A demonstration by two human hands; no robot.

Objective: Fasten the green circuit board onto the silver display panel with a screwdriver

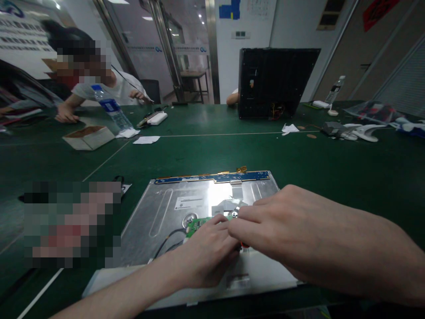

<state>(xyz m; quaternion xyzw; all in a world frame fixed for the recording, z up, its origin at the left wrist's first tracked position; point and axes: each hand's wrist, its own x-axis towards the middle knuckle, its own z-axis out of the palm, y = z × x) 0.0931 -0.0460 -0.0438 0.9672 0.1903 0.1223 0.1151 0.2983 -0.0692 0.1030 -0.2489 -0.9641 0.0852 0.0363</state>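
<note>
A display panel [139, 230] lies on the table with its silver metal back facing up. A blue circuit strip [199, 178] runs along its far edge. My left hand [210, 252] is on a small green circuit board [196, 224] at the panel's middle, fingers curled over it. My right hand [282, 226] is closed, its fingers pointing down beside the left fingertips. A small orange-red bit [245, 244] shows under the right fingers; what they hold is hidden. Dark cables [168, 239] come out to the left of the board.
Across the green table [199, 153], a person [109, 91] sits at far left near a water bottle [114, 108] and an open box [89, 137]. A black monitor-like unit [275, 84] stands at the back. White-handled tools [360, 131] lie at right. One item at left is blurred.
</note>
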